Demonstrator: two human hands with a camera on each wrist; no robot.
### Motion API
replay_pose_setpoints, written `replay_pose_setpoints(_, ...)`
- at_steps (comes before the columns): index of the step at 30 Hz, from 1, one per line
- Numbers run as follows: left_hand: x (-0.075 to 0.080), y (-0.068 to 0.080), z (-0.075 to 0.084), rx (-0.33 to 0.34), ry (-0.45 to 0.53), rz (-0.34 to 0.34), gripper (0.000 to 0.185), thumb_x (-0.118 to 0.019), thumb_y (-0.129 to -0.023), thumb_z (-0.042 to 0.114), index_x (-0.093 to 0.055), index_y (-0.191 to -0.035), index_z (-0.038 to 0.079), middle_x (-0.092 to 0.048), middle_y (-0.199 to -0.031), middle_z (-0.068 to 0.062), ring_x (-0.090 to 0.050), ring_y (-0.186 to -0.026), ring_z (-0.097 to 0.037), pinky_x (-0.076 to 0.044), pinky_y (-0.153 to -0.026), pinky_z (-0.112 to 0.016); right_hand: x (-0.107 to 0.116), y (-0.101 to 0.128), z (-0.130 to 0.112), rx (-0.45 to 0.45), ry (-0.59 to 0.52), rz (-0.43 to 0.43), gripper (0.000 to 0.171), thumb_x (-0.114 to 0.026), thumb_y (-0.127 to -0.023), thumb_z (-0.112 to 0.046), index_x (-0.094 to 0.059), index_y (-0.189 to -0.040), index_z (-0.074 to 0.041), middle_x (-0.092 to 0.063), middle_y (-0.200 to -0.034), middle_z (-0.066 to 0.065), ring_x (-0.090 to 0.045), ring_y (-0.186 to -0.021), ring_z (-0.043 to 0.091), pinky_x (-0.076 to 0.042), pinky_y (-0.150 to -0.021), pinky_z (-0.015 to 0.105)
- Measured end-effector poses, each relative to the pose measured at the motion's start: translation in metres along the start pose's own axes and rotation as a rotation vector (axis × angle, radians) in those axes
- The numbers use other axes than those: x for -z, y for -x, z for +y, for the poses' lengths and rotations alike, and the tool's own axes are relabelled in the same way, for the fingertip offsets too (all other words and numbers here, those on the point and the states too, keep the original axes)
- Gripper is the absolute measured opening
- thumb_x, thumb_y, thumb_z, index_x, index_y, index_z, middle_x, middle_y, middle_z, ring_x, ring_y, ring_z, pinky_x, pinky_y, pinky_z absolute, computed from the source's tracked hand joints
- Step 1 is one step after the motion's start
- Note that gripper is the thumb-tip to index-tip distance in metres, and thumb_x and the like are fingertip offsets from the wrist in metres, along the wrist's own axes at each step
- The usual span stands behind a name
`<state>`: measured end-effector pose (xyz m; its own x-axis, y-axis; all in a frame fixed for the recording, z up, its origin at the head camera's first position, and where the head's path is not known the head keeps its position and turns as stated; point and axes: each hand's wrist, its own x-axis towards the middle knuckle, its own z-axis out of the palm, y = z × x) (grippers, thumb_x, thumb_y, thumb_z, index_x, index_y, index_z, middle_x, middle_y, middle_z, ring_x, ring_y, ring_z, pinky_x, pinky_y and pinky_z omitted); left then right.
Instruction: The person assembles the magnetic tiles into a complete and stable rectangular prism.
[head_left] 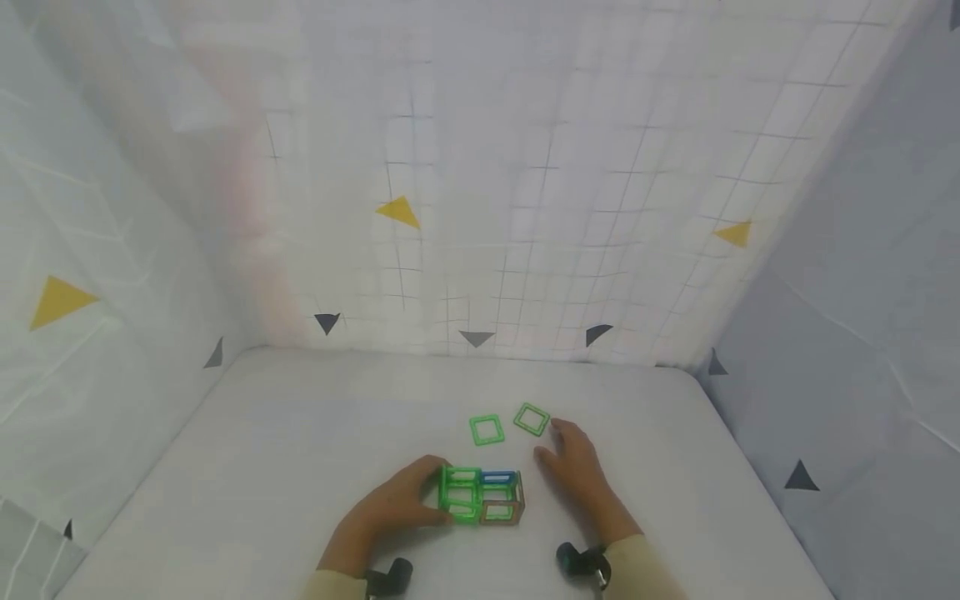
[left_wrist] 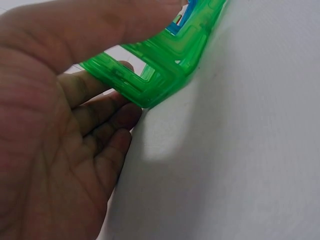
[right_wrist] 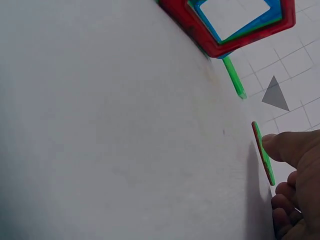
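Note:
A low box-like frame of magnetic tiles (head_left: 460,484) stands on the table, green on the left, with blue and reddish-brown tiles on the right. My left hand (head_left: 401,498) grips its left end, thumb along the near side and fingers at the far side. The left wrist view shows the thumb across a green tile (left_wrist: 145,95). My right hand (head_left: 577,467) is apart from the frame, fingers spread and slightly bent. Its fingertips are beside a loose green square tile (head_left: 518,422); whether they touch it I cannot tell. Red tiles (right_wrist: 287,20) of the frame show in the right wrist view.
Another loose green square tile (head_left: 474,431) lies flat behind the frame. The white table (head_left: 300,417) is bounded by white sheeting at the back (head_left: 480,275) and both sides, marked with grid lines and yellow and dark triangles.

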<state>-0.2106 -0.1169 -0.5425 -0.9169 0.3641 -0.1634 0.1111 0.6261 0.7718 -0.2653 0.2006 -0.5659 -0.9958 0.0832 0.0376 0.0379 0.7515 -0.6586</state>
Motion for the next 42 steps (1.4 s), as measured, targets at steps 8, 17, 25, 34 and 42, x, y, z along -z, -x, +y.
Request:
replay_pose_setpoints(8,0.0,0.0,0.0,0.0,0.023,-0.003,0.076,-0.088,-0.062,0.045,-0.057,-0.129,0.028,-0.052,-0.146,0.003,-0.039,-0.143,-0.028,-0.03,-0.118,-0.058,-0.003,-0.014,-0.002,0.003,-0.017,0.02,0.067,-0.071,-0.091,-0.032,-0.043,-0.146,-0.007,-0.046,-0.149,0.016,-0.039,-0.142,0.036,-0.031,-0.118,0.054)
replay_pose_setpoints(17,0.0,0.001,0.001,0.021,0.009,-0.006,0.076,-0.088,-0.062,0.045,-0.057,-0.129,0.029,-0.052,-0.147,0.002,-0.039,-0.143,-0.029,-0.031,-0.117,-0.059,-0.005,-0.027,-0.003,0.047,-0.004,0.019,0.069,-0.073,-0.089,-0.03,-0.043,-0.145,-0.003,-0.046,-0.148,0.019,-0.037,-0.141,0.039,-0.028,-0.119,0.056)
replay_pose_setpoints(25,0.0,-0.001,0.0,0.019,0.01,-0.007,0.074,-0.089,-0.063,0.045,-0.058,-0.128,0.03,-0.052,-0.146,0.002,-0.04,-0.143,-0.029,-0.031,-0.117,-0.058,-0.011,-0.04,0.001,0.06,0.016,0.002,0.069,-0.074,-0.088,-0.03,-0.045,-0.144,-0.003,-0.048,-0.146,0.019,-0.039,-0.14,0.039,-0.029,-0.119,0.055)
replay_pose_setpoints(34,-0.001,-0.001,0.001,0.019,0.022,-0.011,0.071,-0.089,-0.062,0.044,-0.059,-0.125,0.031,-0.053,-0.145,0.003,-0.04,-0.143,-0.029,-0.031,-0.117,-0.058,-0.012,-0.042,0.0,0.05,0.045,0.005,0.063,-0.074,-0.088,-0.029,-0.05,-0.14,-0.003,-0.052,-0.143,0.019,-0.043,-0.137,0.038,-0.032,-0.118,0.055)
replay_pose_setpoints(42,0.001,0.0,0.002,0.024,0.024,-0.007,0.073,-0.089,-0.063,0.043,-0.058,-0.128,0.03,-0.052,-0.146,0.003,-0.04,-0.143,-0.029,-0.031,-0.118,-0.058,-0.013,-0.039,0.001,0.072,0.043,0.03,0.056,-0.075,-0.087,-0.027,-0.055,-0.135,-0.003,-0.058,-0.135,0.018,-0.049,-0.131,0.037,-0.036,-0.115,0.054)
